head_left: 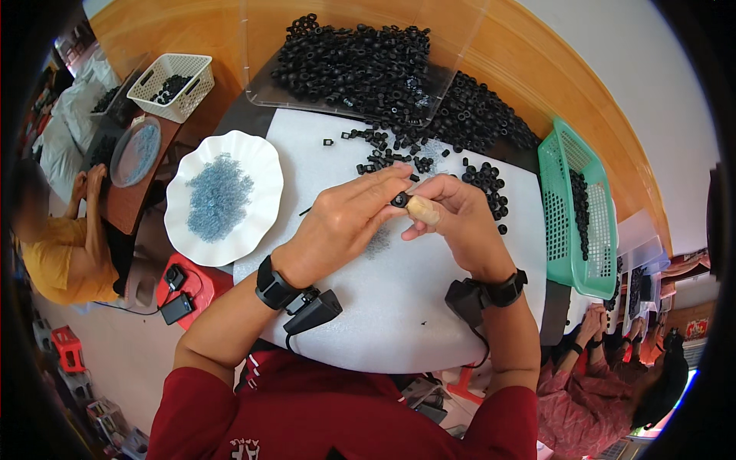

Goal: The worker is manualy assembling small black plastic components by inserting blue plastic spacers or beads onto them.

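Note:
In the middle of the work surface my two hands meet around a small round black plastic part [399, 199]. My left hand [333, 218] is closed, its fingers stretched over the part from the left. From the right my right hand [464, 222] pinches at the same part, and a tan wrap [424, 211] covers its thumb. Some of the fingertips are hidden behind the part and the thumbs. Just beyond the hands lie loose square black pieces [376, 162], with a cluster of round black caps [485, 182] to their right.
A scalloped white plate [263, 222] of small clear bluish pieces stands left. Behind, a transparent bin [268, 100] of black parts sits beside a spilled heap [483, 115]. A green basket [553, 222] is at right. Other people sit left and lower right.

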The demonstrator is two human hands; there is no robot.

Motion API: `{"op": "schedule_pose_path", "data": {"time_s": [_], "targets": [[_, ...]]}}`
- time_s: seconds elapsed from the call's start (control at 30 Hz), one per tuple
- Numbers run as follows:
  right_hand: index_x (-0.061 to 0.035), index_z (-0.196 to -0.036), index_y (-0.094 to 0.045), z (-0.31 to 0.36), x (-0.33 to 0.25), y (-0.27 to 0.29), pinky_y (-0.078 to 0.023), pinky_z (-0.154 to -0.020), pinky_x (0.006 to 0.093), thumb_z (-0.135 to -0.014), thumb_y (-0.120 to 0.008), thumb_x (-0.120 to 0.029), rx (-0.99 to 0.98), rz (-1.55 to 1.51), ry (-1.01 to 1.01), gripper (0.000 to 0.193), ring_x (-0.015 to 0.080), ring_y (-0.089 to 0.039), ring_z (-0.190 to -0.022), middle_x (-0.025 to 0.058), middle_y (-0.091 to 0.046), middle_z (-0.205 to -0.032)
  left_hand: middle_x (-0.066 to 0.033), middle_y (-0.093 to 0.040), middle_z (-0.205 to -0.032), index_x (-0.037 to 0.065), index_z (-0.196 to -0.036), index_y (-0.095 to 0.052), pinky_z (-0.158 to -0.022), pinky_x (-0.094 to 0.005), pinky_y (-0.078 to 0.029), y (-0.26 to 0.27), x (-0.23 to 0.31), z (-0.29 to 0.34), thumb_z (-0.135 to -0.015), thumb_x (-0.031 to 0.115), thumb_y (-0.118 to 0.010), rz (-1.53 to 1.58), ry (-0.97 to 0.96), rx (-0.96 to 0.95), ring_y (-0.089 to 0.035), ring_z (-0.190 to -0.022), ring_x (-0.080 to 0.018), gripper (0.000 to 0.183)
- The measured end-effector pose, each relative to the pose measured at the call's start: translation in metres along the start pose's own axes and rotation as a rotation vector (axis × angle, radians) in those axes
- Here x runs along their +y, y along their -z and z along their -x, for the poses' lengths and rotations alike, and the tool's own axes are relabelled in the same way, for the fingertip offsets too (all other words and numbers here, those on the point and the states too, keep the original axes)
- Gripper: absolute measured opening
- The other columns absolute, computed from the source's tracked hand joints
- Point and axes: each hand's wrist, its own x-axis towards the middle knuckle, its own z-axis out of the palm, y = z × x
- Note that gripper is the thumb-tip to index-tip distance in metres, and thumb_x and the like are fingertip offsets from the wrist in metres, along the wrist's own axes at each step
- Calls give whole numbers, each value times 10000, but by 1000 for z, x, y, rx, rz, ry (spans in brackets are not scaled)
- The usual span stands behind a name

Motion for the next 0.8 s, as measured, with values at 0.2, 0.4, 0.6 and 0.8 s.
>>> {"op": "schedule_pose_path", "data": {"time_s": [0.2, 0.4, 0.6, 0.8], "targets": [[13, -986, -608, -1, 1, -1, -578, -755, 321, -905, -658, -125, -70, -15, 106, 168, 151, -642, -814, 69, -632, -924, -191, -630, -1175, -11, -1145, -603, -848, -372, -548, 1, 1, 2, -826, 27, -660, 79, 4, 19, -636, -1038, -350, 326], [-3, -936, -607, 1, -6, 4, -590, -715, 318, -888, -684, -158, -60, 5, -48, 180, 119, -621, -721, 50, -624, -864, -192, -628, -1178, -18, -1155, -600, -849, -373, -549, 0, -1, 3, -830, 47, -665, 75, -11, -11, -635, -1044, -345, 338], [-22, -984, -616, -3, 0, 13, -598, -695, 318, -878, -697, -213, -158, -174, -199, 233, 91, -576, -703, 9, -569, -799, -189, -616, -1205, -19, -1165, -596, -892, -380, -535, 2, 1, 1, -814, 31, -665, 62, -50, -72, -611, -1100, -342, 361], [-43, -1150, -576, -4, 9, 15, -591, -687, 314, -897, -672, -261, -410, -324, -247, 348, 97, -572, -794, 11, -562, -896, -190, -587, -1258, -13, -1183, -592, -934, -393, -517, 4, 2, -2, -791, -8, -652, 108, -108, -123, -579, -1155, -353, 397]]}}
